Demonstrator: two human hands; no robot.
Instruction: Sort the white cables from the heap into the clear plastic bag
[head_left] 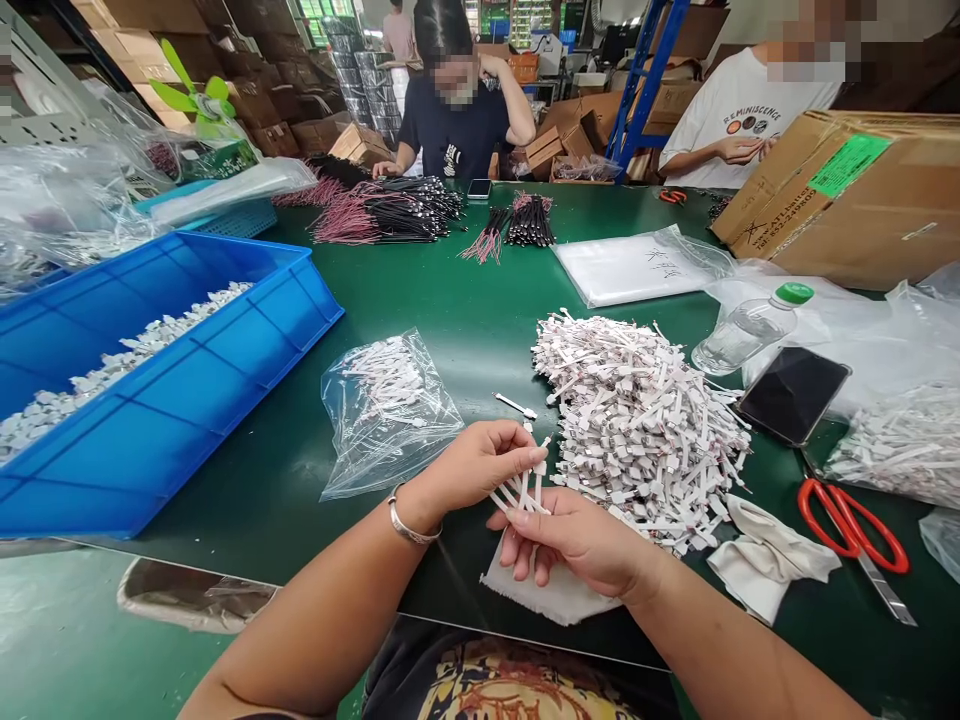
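Observation:
Several short white cables [517, 492] with small connector ends are fanned out between my two hands. My left hand [480, 462], with a bracelet at its wrist, pinches them near their upper ends. From below, my right hand [574, 535] grips the lower ends between thumb and fingers. Just beyond my hands, one loose white cable [514, 405] lies on the green table. To the right of them rises a big pile of the same white cables [637, 420]. A clear plastic bag [394, 410] of white cables lies to the left. Under my right hand is a pale cloth [551, 590].
A blue bin [247, 350] of small white parts stands at left. Red-handled scissors [851, 520], a white glove-like cloth [772, 560], a dark phone [795, 395] and a bottle [750, 325] lie at right. Beyond are black-and-pink wire bundles [397, 210], a cardboard box [847, 200] and people.

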